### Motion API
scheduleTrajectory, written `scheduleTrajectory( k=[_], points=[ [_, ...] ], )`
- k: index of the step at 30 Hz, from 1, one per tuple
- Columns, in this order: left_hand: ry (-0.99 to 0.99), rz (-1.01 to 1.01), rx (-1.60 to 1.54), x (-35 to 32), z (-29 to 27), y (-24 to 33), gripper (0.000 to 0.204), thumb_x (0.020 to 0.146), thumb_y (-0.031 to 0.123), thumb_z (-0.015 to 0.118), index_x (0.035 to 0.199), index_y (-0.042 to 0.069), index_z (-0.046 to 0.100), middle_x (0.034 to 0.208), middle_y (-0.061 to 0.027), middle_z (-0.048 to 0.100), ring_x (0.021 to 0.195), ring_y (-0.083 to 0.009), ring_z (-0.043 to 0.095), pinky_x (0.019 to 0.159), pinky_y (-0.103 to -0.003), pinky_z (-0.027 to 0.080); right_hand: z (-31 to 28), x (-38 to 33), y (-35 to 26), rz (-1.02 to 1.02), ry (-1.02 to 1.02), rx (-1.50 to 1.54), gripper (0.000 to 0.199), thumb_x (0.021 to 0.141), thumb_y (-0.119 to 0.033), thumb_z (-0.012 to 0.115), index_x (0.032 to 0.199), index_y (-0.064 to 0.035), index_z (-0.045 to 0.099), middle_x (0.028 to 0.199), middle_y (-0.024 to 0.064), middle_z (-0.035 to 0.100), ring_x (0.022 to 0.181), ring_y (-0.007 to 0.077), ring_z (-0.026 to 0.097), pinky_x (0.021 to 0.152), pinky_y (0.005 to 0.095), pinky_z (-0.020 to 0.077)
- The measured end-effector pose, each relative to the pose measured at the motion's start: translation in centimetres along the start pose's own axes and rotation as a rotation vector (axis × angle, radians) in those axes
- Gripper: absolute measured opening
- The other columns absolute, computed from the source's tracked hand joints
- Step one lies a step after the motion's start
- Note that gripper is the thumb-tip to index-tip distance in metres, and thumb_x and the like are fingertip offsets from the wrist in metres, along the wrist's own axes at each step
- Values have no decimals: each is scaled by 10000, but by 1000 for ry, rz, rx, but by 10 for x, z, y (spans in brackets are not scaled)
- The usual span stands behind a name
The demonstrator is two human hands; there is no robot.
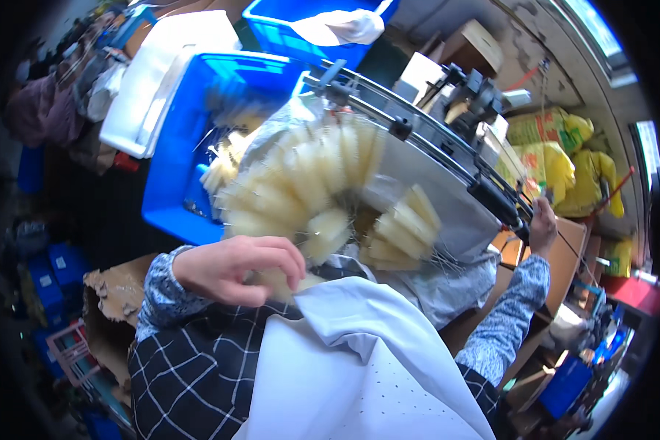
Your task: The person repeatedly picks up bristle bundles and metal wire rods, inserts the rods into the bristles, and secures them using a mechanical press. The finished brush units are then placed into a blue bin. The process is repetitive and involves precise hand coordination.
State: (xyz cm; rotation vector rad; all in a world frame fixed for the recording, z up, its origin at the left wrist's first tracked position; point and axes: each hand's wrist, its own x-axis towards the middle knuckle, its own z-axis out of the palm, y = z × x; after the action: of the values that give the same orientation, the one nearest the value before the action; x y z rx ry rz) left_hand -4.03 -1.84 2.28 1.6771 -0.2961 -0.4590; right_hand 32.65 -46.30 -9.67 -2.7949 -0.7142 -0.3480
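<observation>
My left hand (238,270) hovers at the near end of a ring of pale yellow, bristly pieces (293,165) that look like wire-stemmed brushes. Its fingers are loosely curved, with thumb and forefinger apart. Just beneath the fingertips lies one pale piece (308,281); I cannot tell whether they touch it. More of these pieces (403,229) lie in a fan to the right, thin wire ends sticking out. At the right, my right hand (543,226) is closed round a dark handle at the near end of a metal-railed machine (447,158). A white cloth (367,359) covers my lap.
Left of the ring stands a blue bin (172,172) with loose pale pieces inside, beside a white tub (165,81). Another blue bin (268,29) holds a white bag behind. Yellow sacks (543,158) and a cardboard box (568,242) stand on the right; torn cardboard (117,293) is at left.
</observation>
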Motion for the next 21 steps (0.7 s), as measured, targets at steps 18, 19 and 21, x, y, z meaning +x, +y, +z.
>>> scheduleTrajectory(
  k=[18,19,21],
  points=[
    [27,-131,87,14,3,17,251,636,-2,531,881,23,582,986,-114,552,893,-225,558,813,-309,443,16,59,42,-267,136,-52,88,803,-115,557,891,-120,559,854,62,621,840,260,554,739,364,441],
    [30,-133,77,12,2,16,251,636,-3,530,880,23,581,985,-115,552,893,-226,558,813,-309,442,14,57,40,-291,147,-64,91,800,-115,561,892,-119,562,854,63,621,834,260,553,739,365,442],
    [26,-119,64,12,2,16,251,635,-5,528,878,22,581,985,-118,551,893,-229,557,814,-310,441,-5,48,34,-320,188,-137,95,801,-121,569,896,-119,570,850,67,620,824,267,562,716,363,451]
  ],
)
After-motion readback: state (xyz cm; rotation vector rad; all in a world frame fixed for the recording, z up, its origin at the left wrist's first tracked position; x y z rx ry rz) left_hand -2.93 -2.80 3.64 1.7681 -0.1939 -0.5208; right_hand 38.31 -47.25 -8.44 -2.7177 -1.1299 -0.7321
